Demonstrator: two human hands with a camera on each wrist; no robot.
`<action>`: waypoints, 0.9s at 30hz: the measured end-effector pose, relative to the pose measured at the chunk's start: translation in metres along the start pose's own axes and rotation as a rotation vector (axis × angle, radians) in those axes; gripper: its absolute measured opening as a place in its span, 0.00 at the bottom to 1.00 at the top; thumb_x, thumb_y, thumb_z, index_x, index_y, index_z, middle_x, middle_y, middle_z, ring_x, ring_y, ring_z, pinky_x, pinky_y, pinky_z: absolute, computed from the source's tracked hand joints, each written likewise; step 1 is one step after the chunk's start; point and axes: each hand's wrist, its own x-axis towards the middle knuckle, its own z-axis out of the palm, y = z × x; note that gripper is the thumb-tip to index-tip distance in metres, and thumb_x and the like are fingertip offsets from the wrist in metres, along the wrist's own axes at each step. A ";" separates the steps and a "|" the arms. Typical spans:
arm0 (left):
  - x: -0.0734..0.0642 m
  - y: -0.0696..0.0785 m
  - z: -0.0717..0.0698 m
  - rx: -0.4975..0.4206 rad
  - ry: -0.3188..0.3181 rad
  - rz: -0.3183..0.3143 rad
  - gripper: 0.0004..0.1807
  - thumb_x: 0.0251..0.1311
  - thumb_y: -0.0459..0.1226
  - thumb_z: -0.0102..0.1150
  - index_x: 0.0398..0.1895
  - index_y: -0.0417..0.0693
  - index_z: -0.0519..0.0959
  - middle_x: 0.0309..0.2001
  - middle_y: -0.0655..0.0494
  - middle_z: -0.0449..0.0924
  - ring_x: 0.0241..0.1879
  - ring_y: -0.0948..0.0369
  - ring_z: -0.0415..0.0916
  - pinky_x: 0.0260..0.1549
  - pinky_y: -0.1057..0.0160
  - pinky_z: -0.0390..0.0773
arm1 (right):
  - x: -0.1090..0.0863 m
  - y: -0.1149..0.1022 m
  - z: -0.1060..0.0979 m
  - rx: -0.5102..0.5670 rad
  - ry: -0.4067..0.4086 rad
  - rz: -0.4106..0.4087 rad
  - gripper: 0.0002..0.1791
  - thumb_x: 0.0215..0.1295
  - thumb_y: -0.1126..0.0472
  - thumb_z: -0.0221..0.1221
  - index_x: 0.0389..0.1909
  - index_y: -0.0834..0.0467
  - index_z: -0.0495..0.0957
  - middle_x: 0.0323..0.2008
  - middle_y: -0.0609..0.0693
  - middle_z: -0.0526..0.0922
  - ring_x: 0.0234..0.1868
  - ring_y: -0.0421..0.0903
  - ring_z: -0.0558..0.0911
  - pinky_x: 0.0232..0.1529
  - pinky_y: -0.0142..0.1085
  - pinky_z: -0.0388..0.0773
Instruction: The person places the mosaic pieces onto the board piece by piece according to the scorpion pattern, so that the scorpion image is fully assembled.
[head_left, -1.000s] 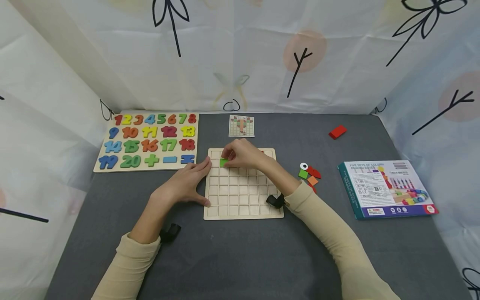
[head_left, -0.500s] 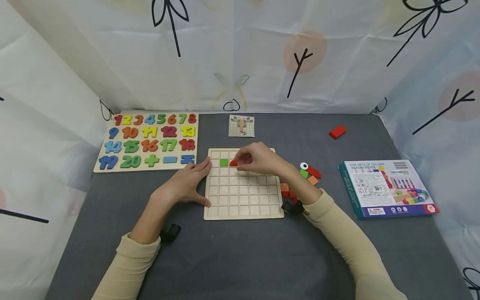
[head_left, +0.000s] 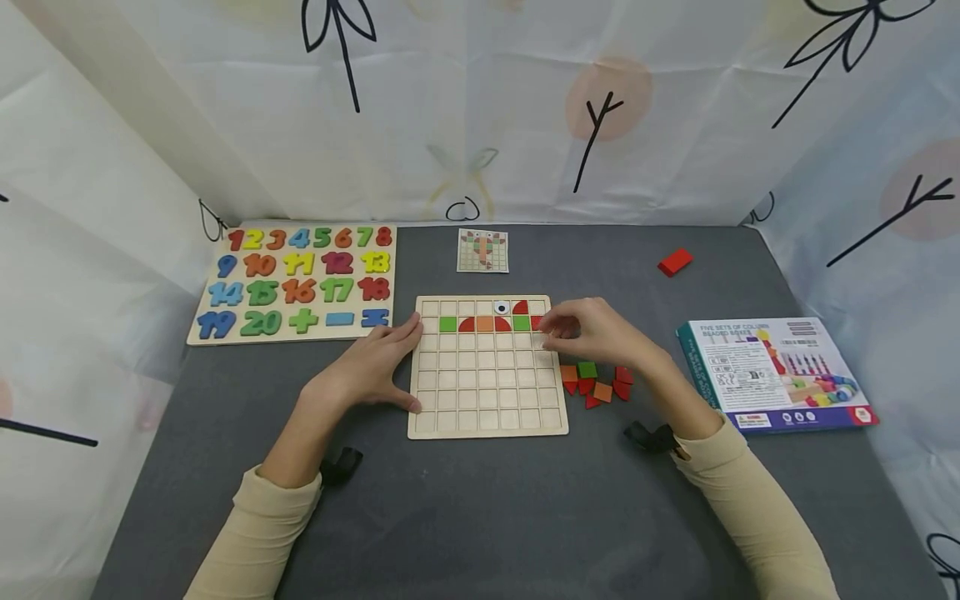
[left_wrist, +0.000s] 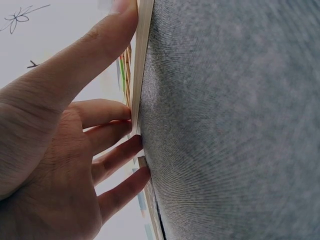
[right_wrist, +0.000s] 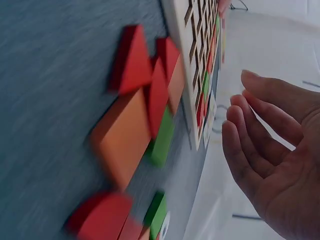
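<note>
A wooden grid board (head_left: 476, 393) lies flat on the grey table. One of its upper rows holds green squares (head_left: 447, 324), red rounded pieces (head_left: 467, 325) and an orange square (head_left: 484, 324). Above that row sit a white disc with a dark centre (head_left: 501, 307) and a red quarter-round piece (head_left: 521, 308). My left hand (head_left: 371, 367) rests along the board's left edge, thumb and fingers spread. By the right end of the filled row is my right hand (head_left: 592, 329), fingers loosely bent; nothing shows between them in the right wrist view.
Loose red, orange and green pieces (head_left: 602, 392) lie right of the board. A small pattern card (head_left: 483, 252) lies behind it, a number puzzle (head_left: 292, 283) to the left. A printed box (head_left: 776, 375) and a red block (head_left: 675, 262) are on the right.
My right hand has let go of the red rounded piece, now in the row beside the green square, and moved right across the board. My left hand has stayed put.
</note>
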 end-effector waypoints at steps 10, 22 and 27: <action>0.000 0.000 -0.001 0.003 0.002 -0.001 0.73 0.46 0.58 0.87 0.88 0.40 0.51 0.90 0.44 0.45 0.78 0.40 0.61 0.75 0.40 0.70 | -0.040 0.021 -0.007 0.004 -0.133 0.027 0.09 0.67 0.65 0.74 0.46 0.59 0.90 0.39 0.48 0.91 0.39 0.40 0.85 0.45 0.34 0.86; 0.000 0.001 -0.001 -0.002 -0.005 -0.007 0.73 0.47 0.58 0.87 0.88 0.41 0.51 0.90 0.45 0.45 0.79 0.40 0.60 0.75 0.40 0.70 | -0.058 0.033 -0.001 0.013 -0.148 0.034 0.10 0.63 0.63 0.78 0.42 0.59 0.89 0.31 0.44 0.85 0.32 0.34 0.78 0.35 0.29 0.79; -0.001 0.001 -0.001 0.000 -0.008 -0.009 0.73 0.47 0.58 0.86 0.88 0.41 0.50 0.90 0.45 0.45 0.79 0.39 0.60 0.76 0.39 0.69 | -0.059 0.035 0.002 0.025 -0.132 0.022 0.10 0.63 0.60 0.79 0.41 0.58 0.90 0.31 0.45 0.85 0.32 0.35 0.78 0.34 0.29 0.78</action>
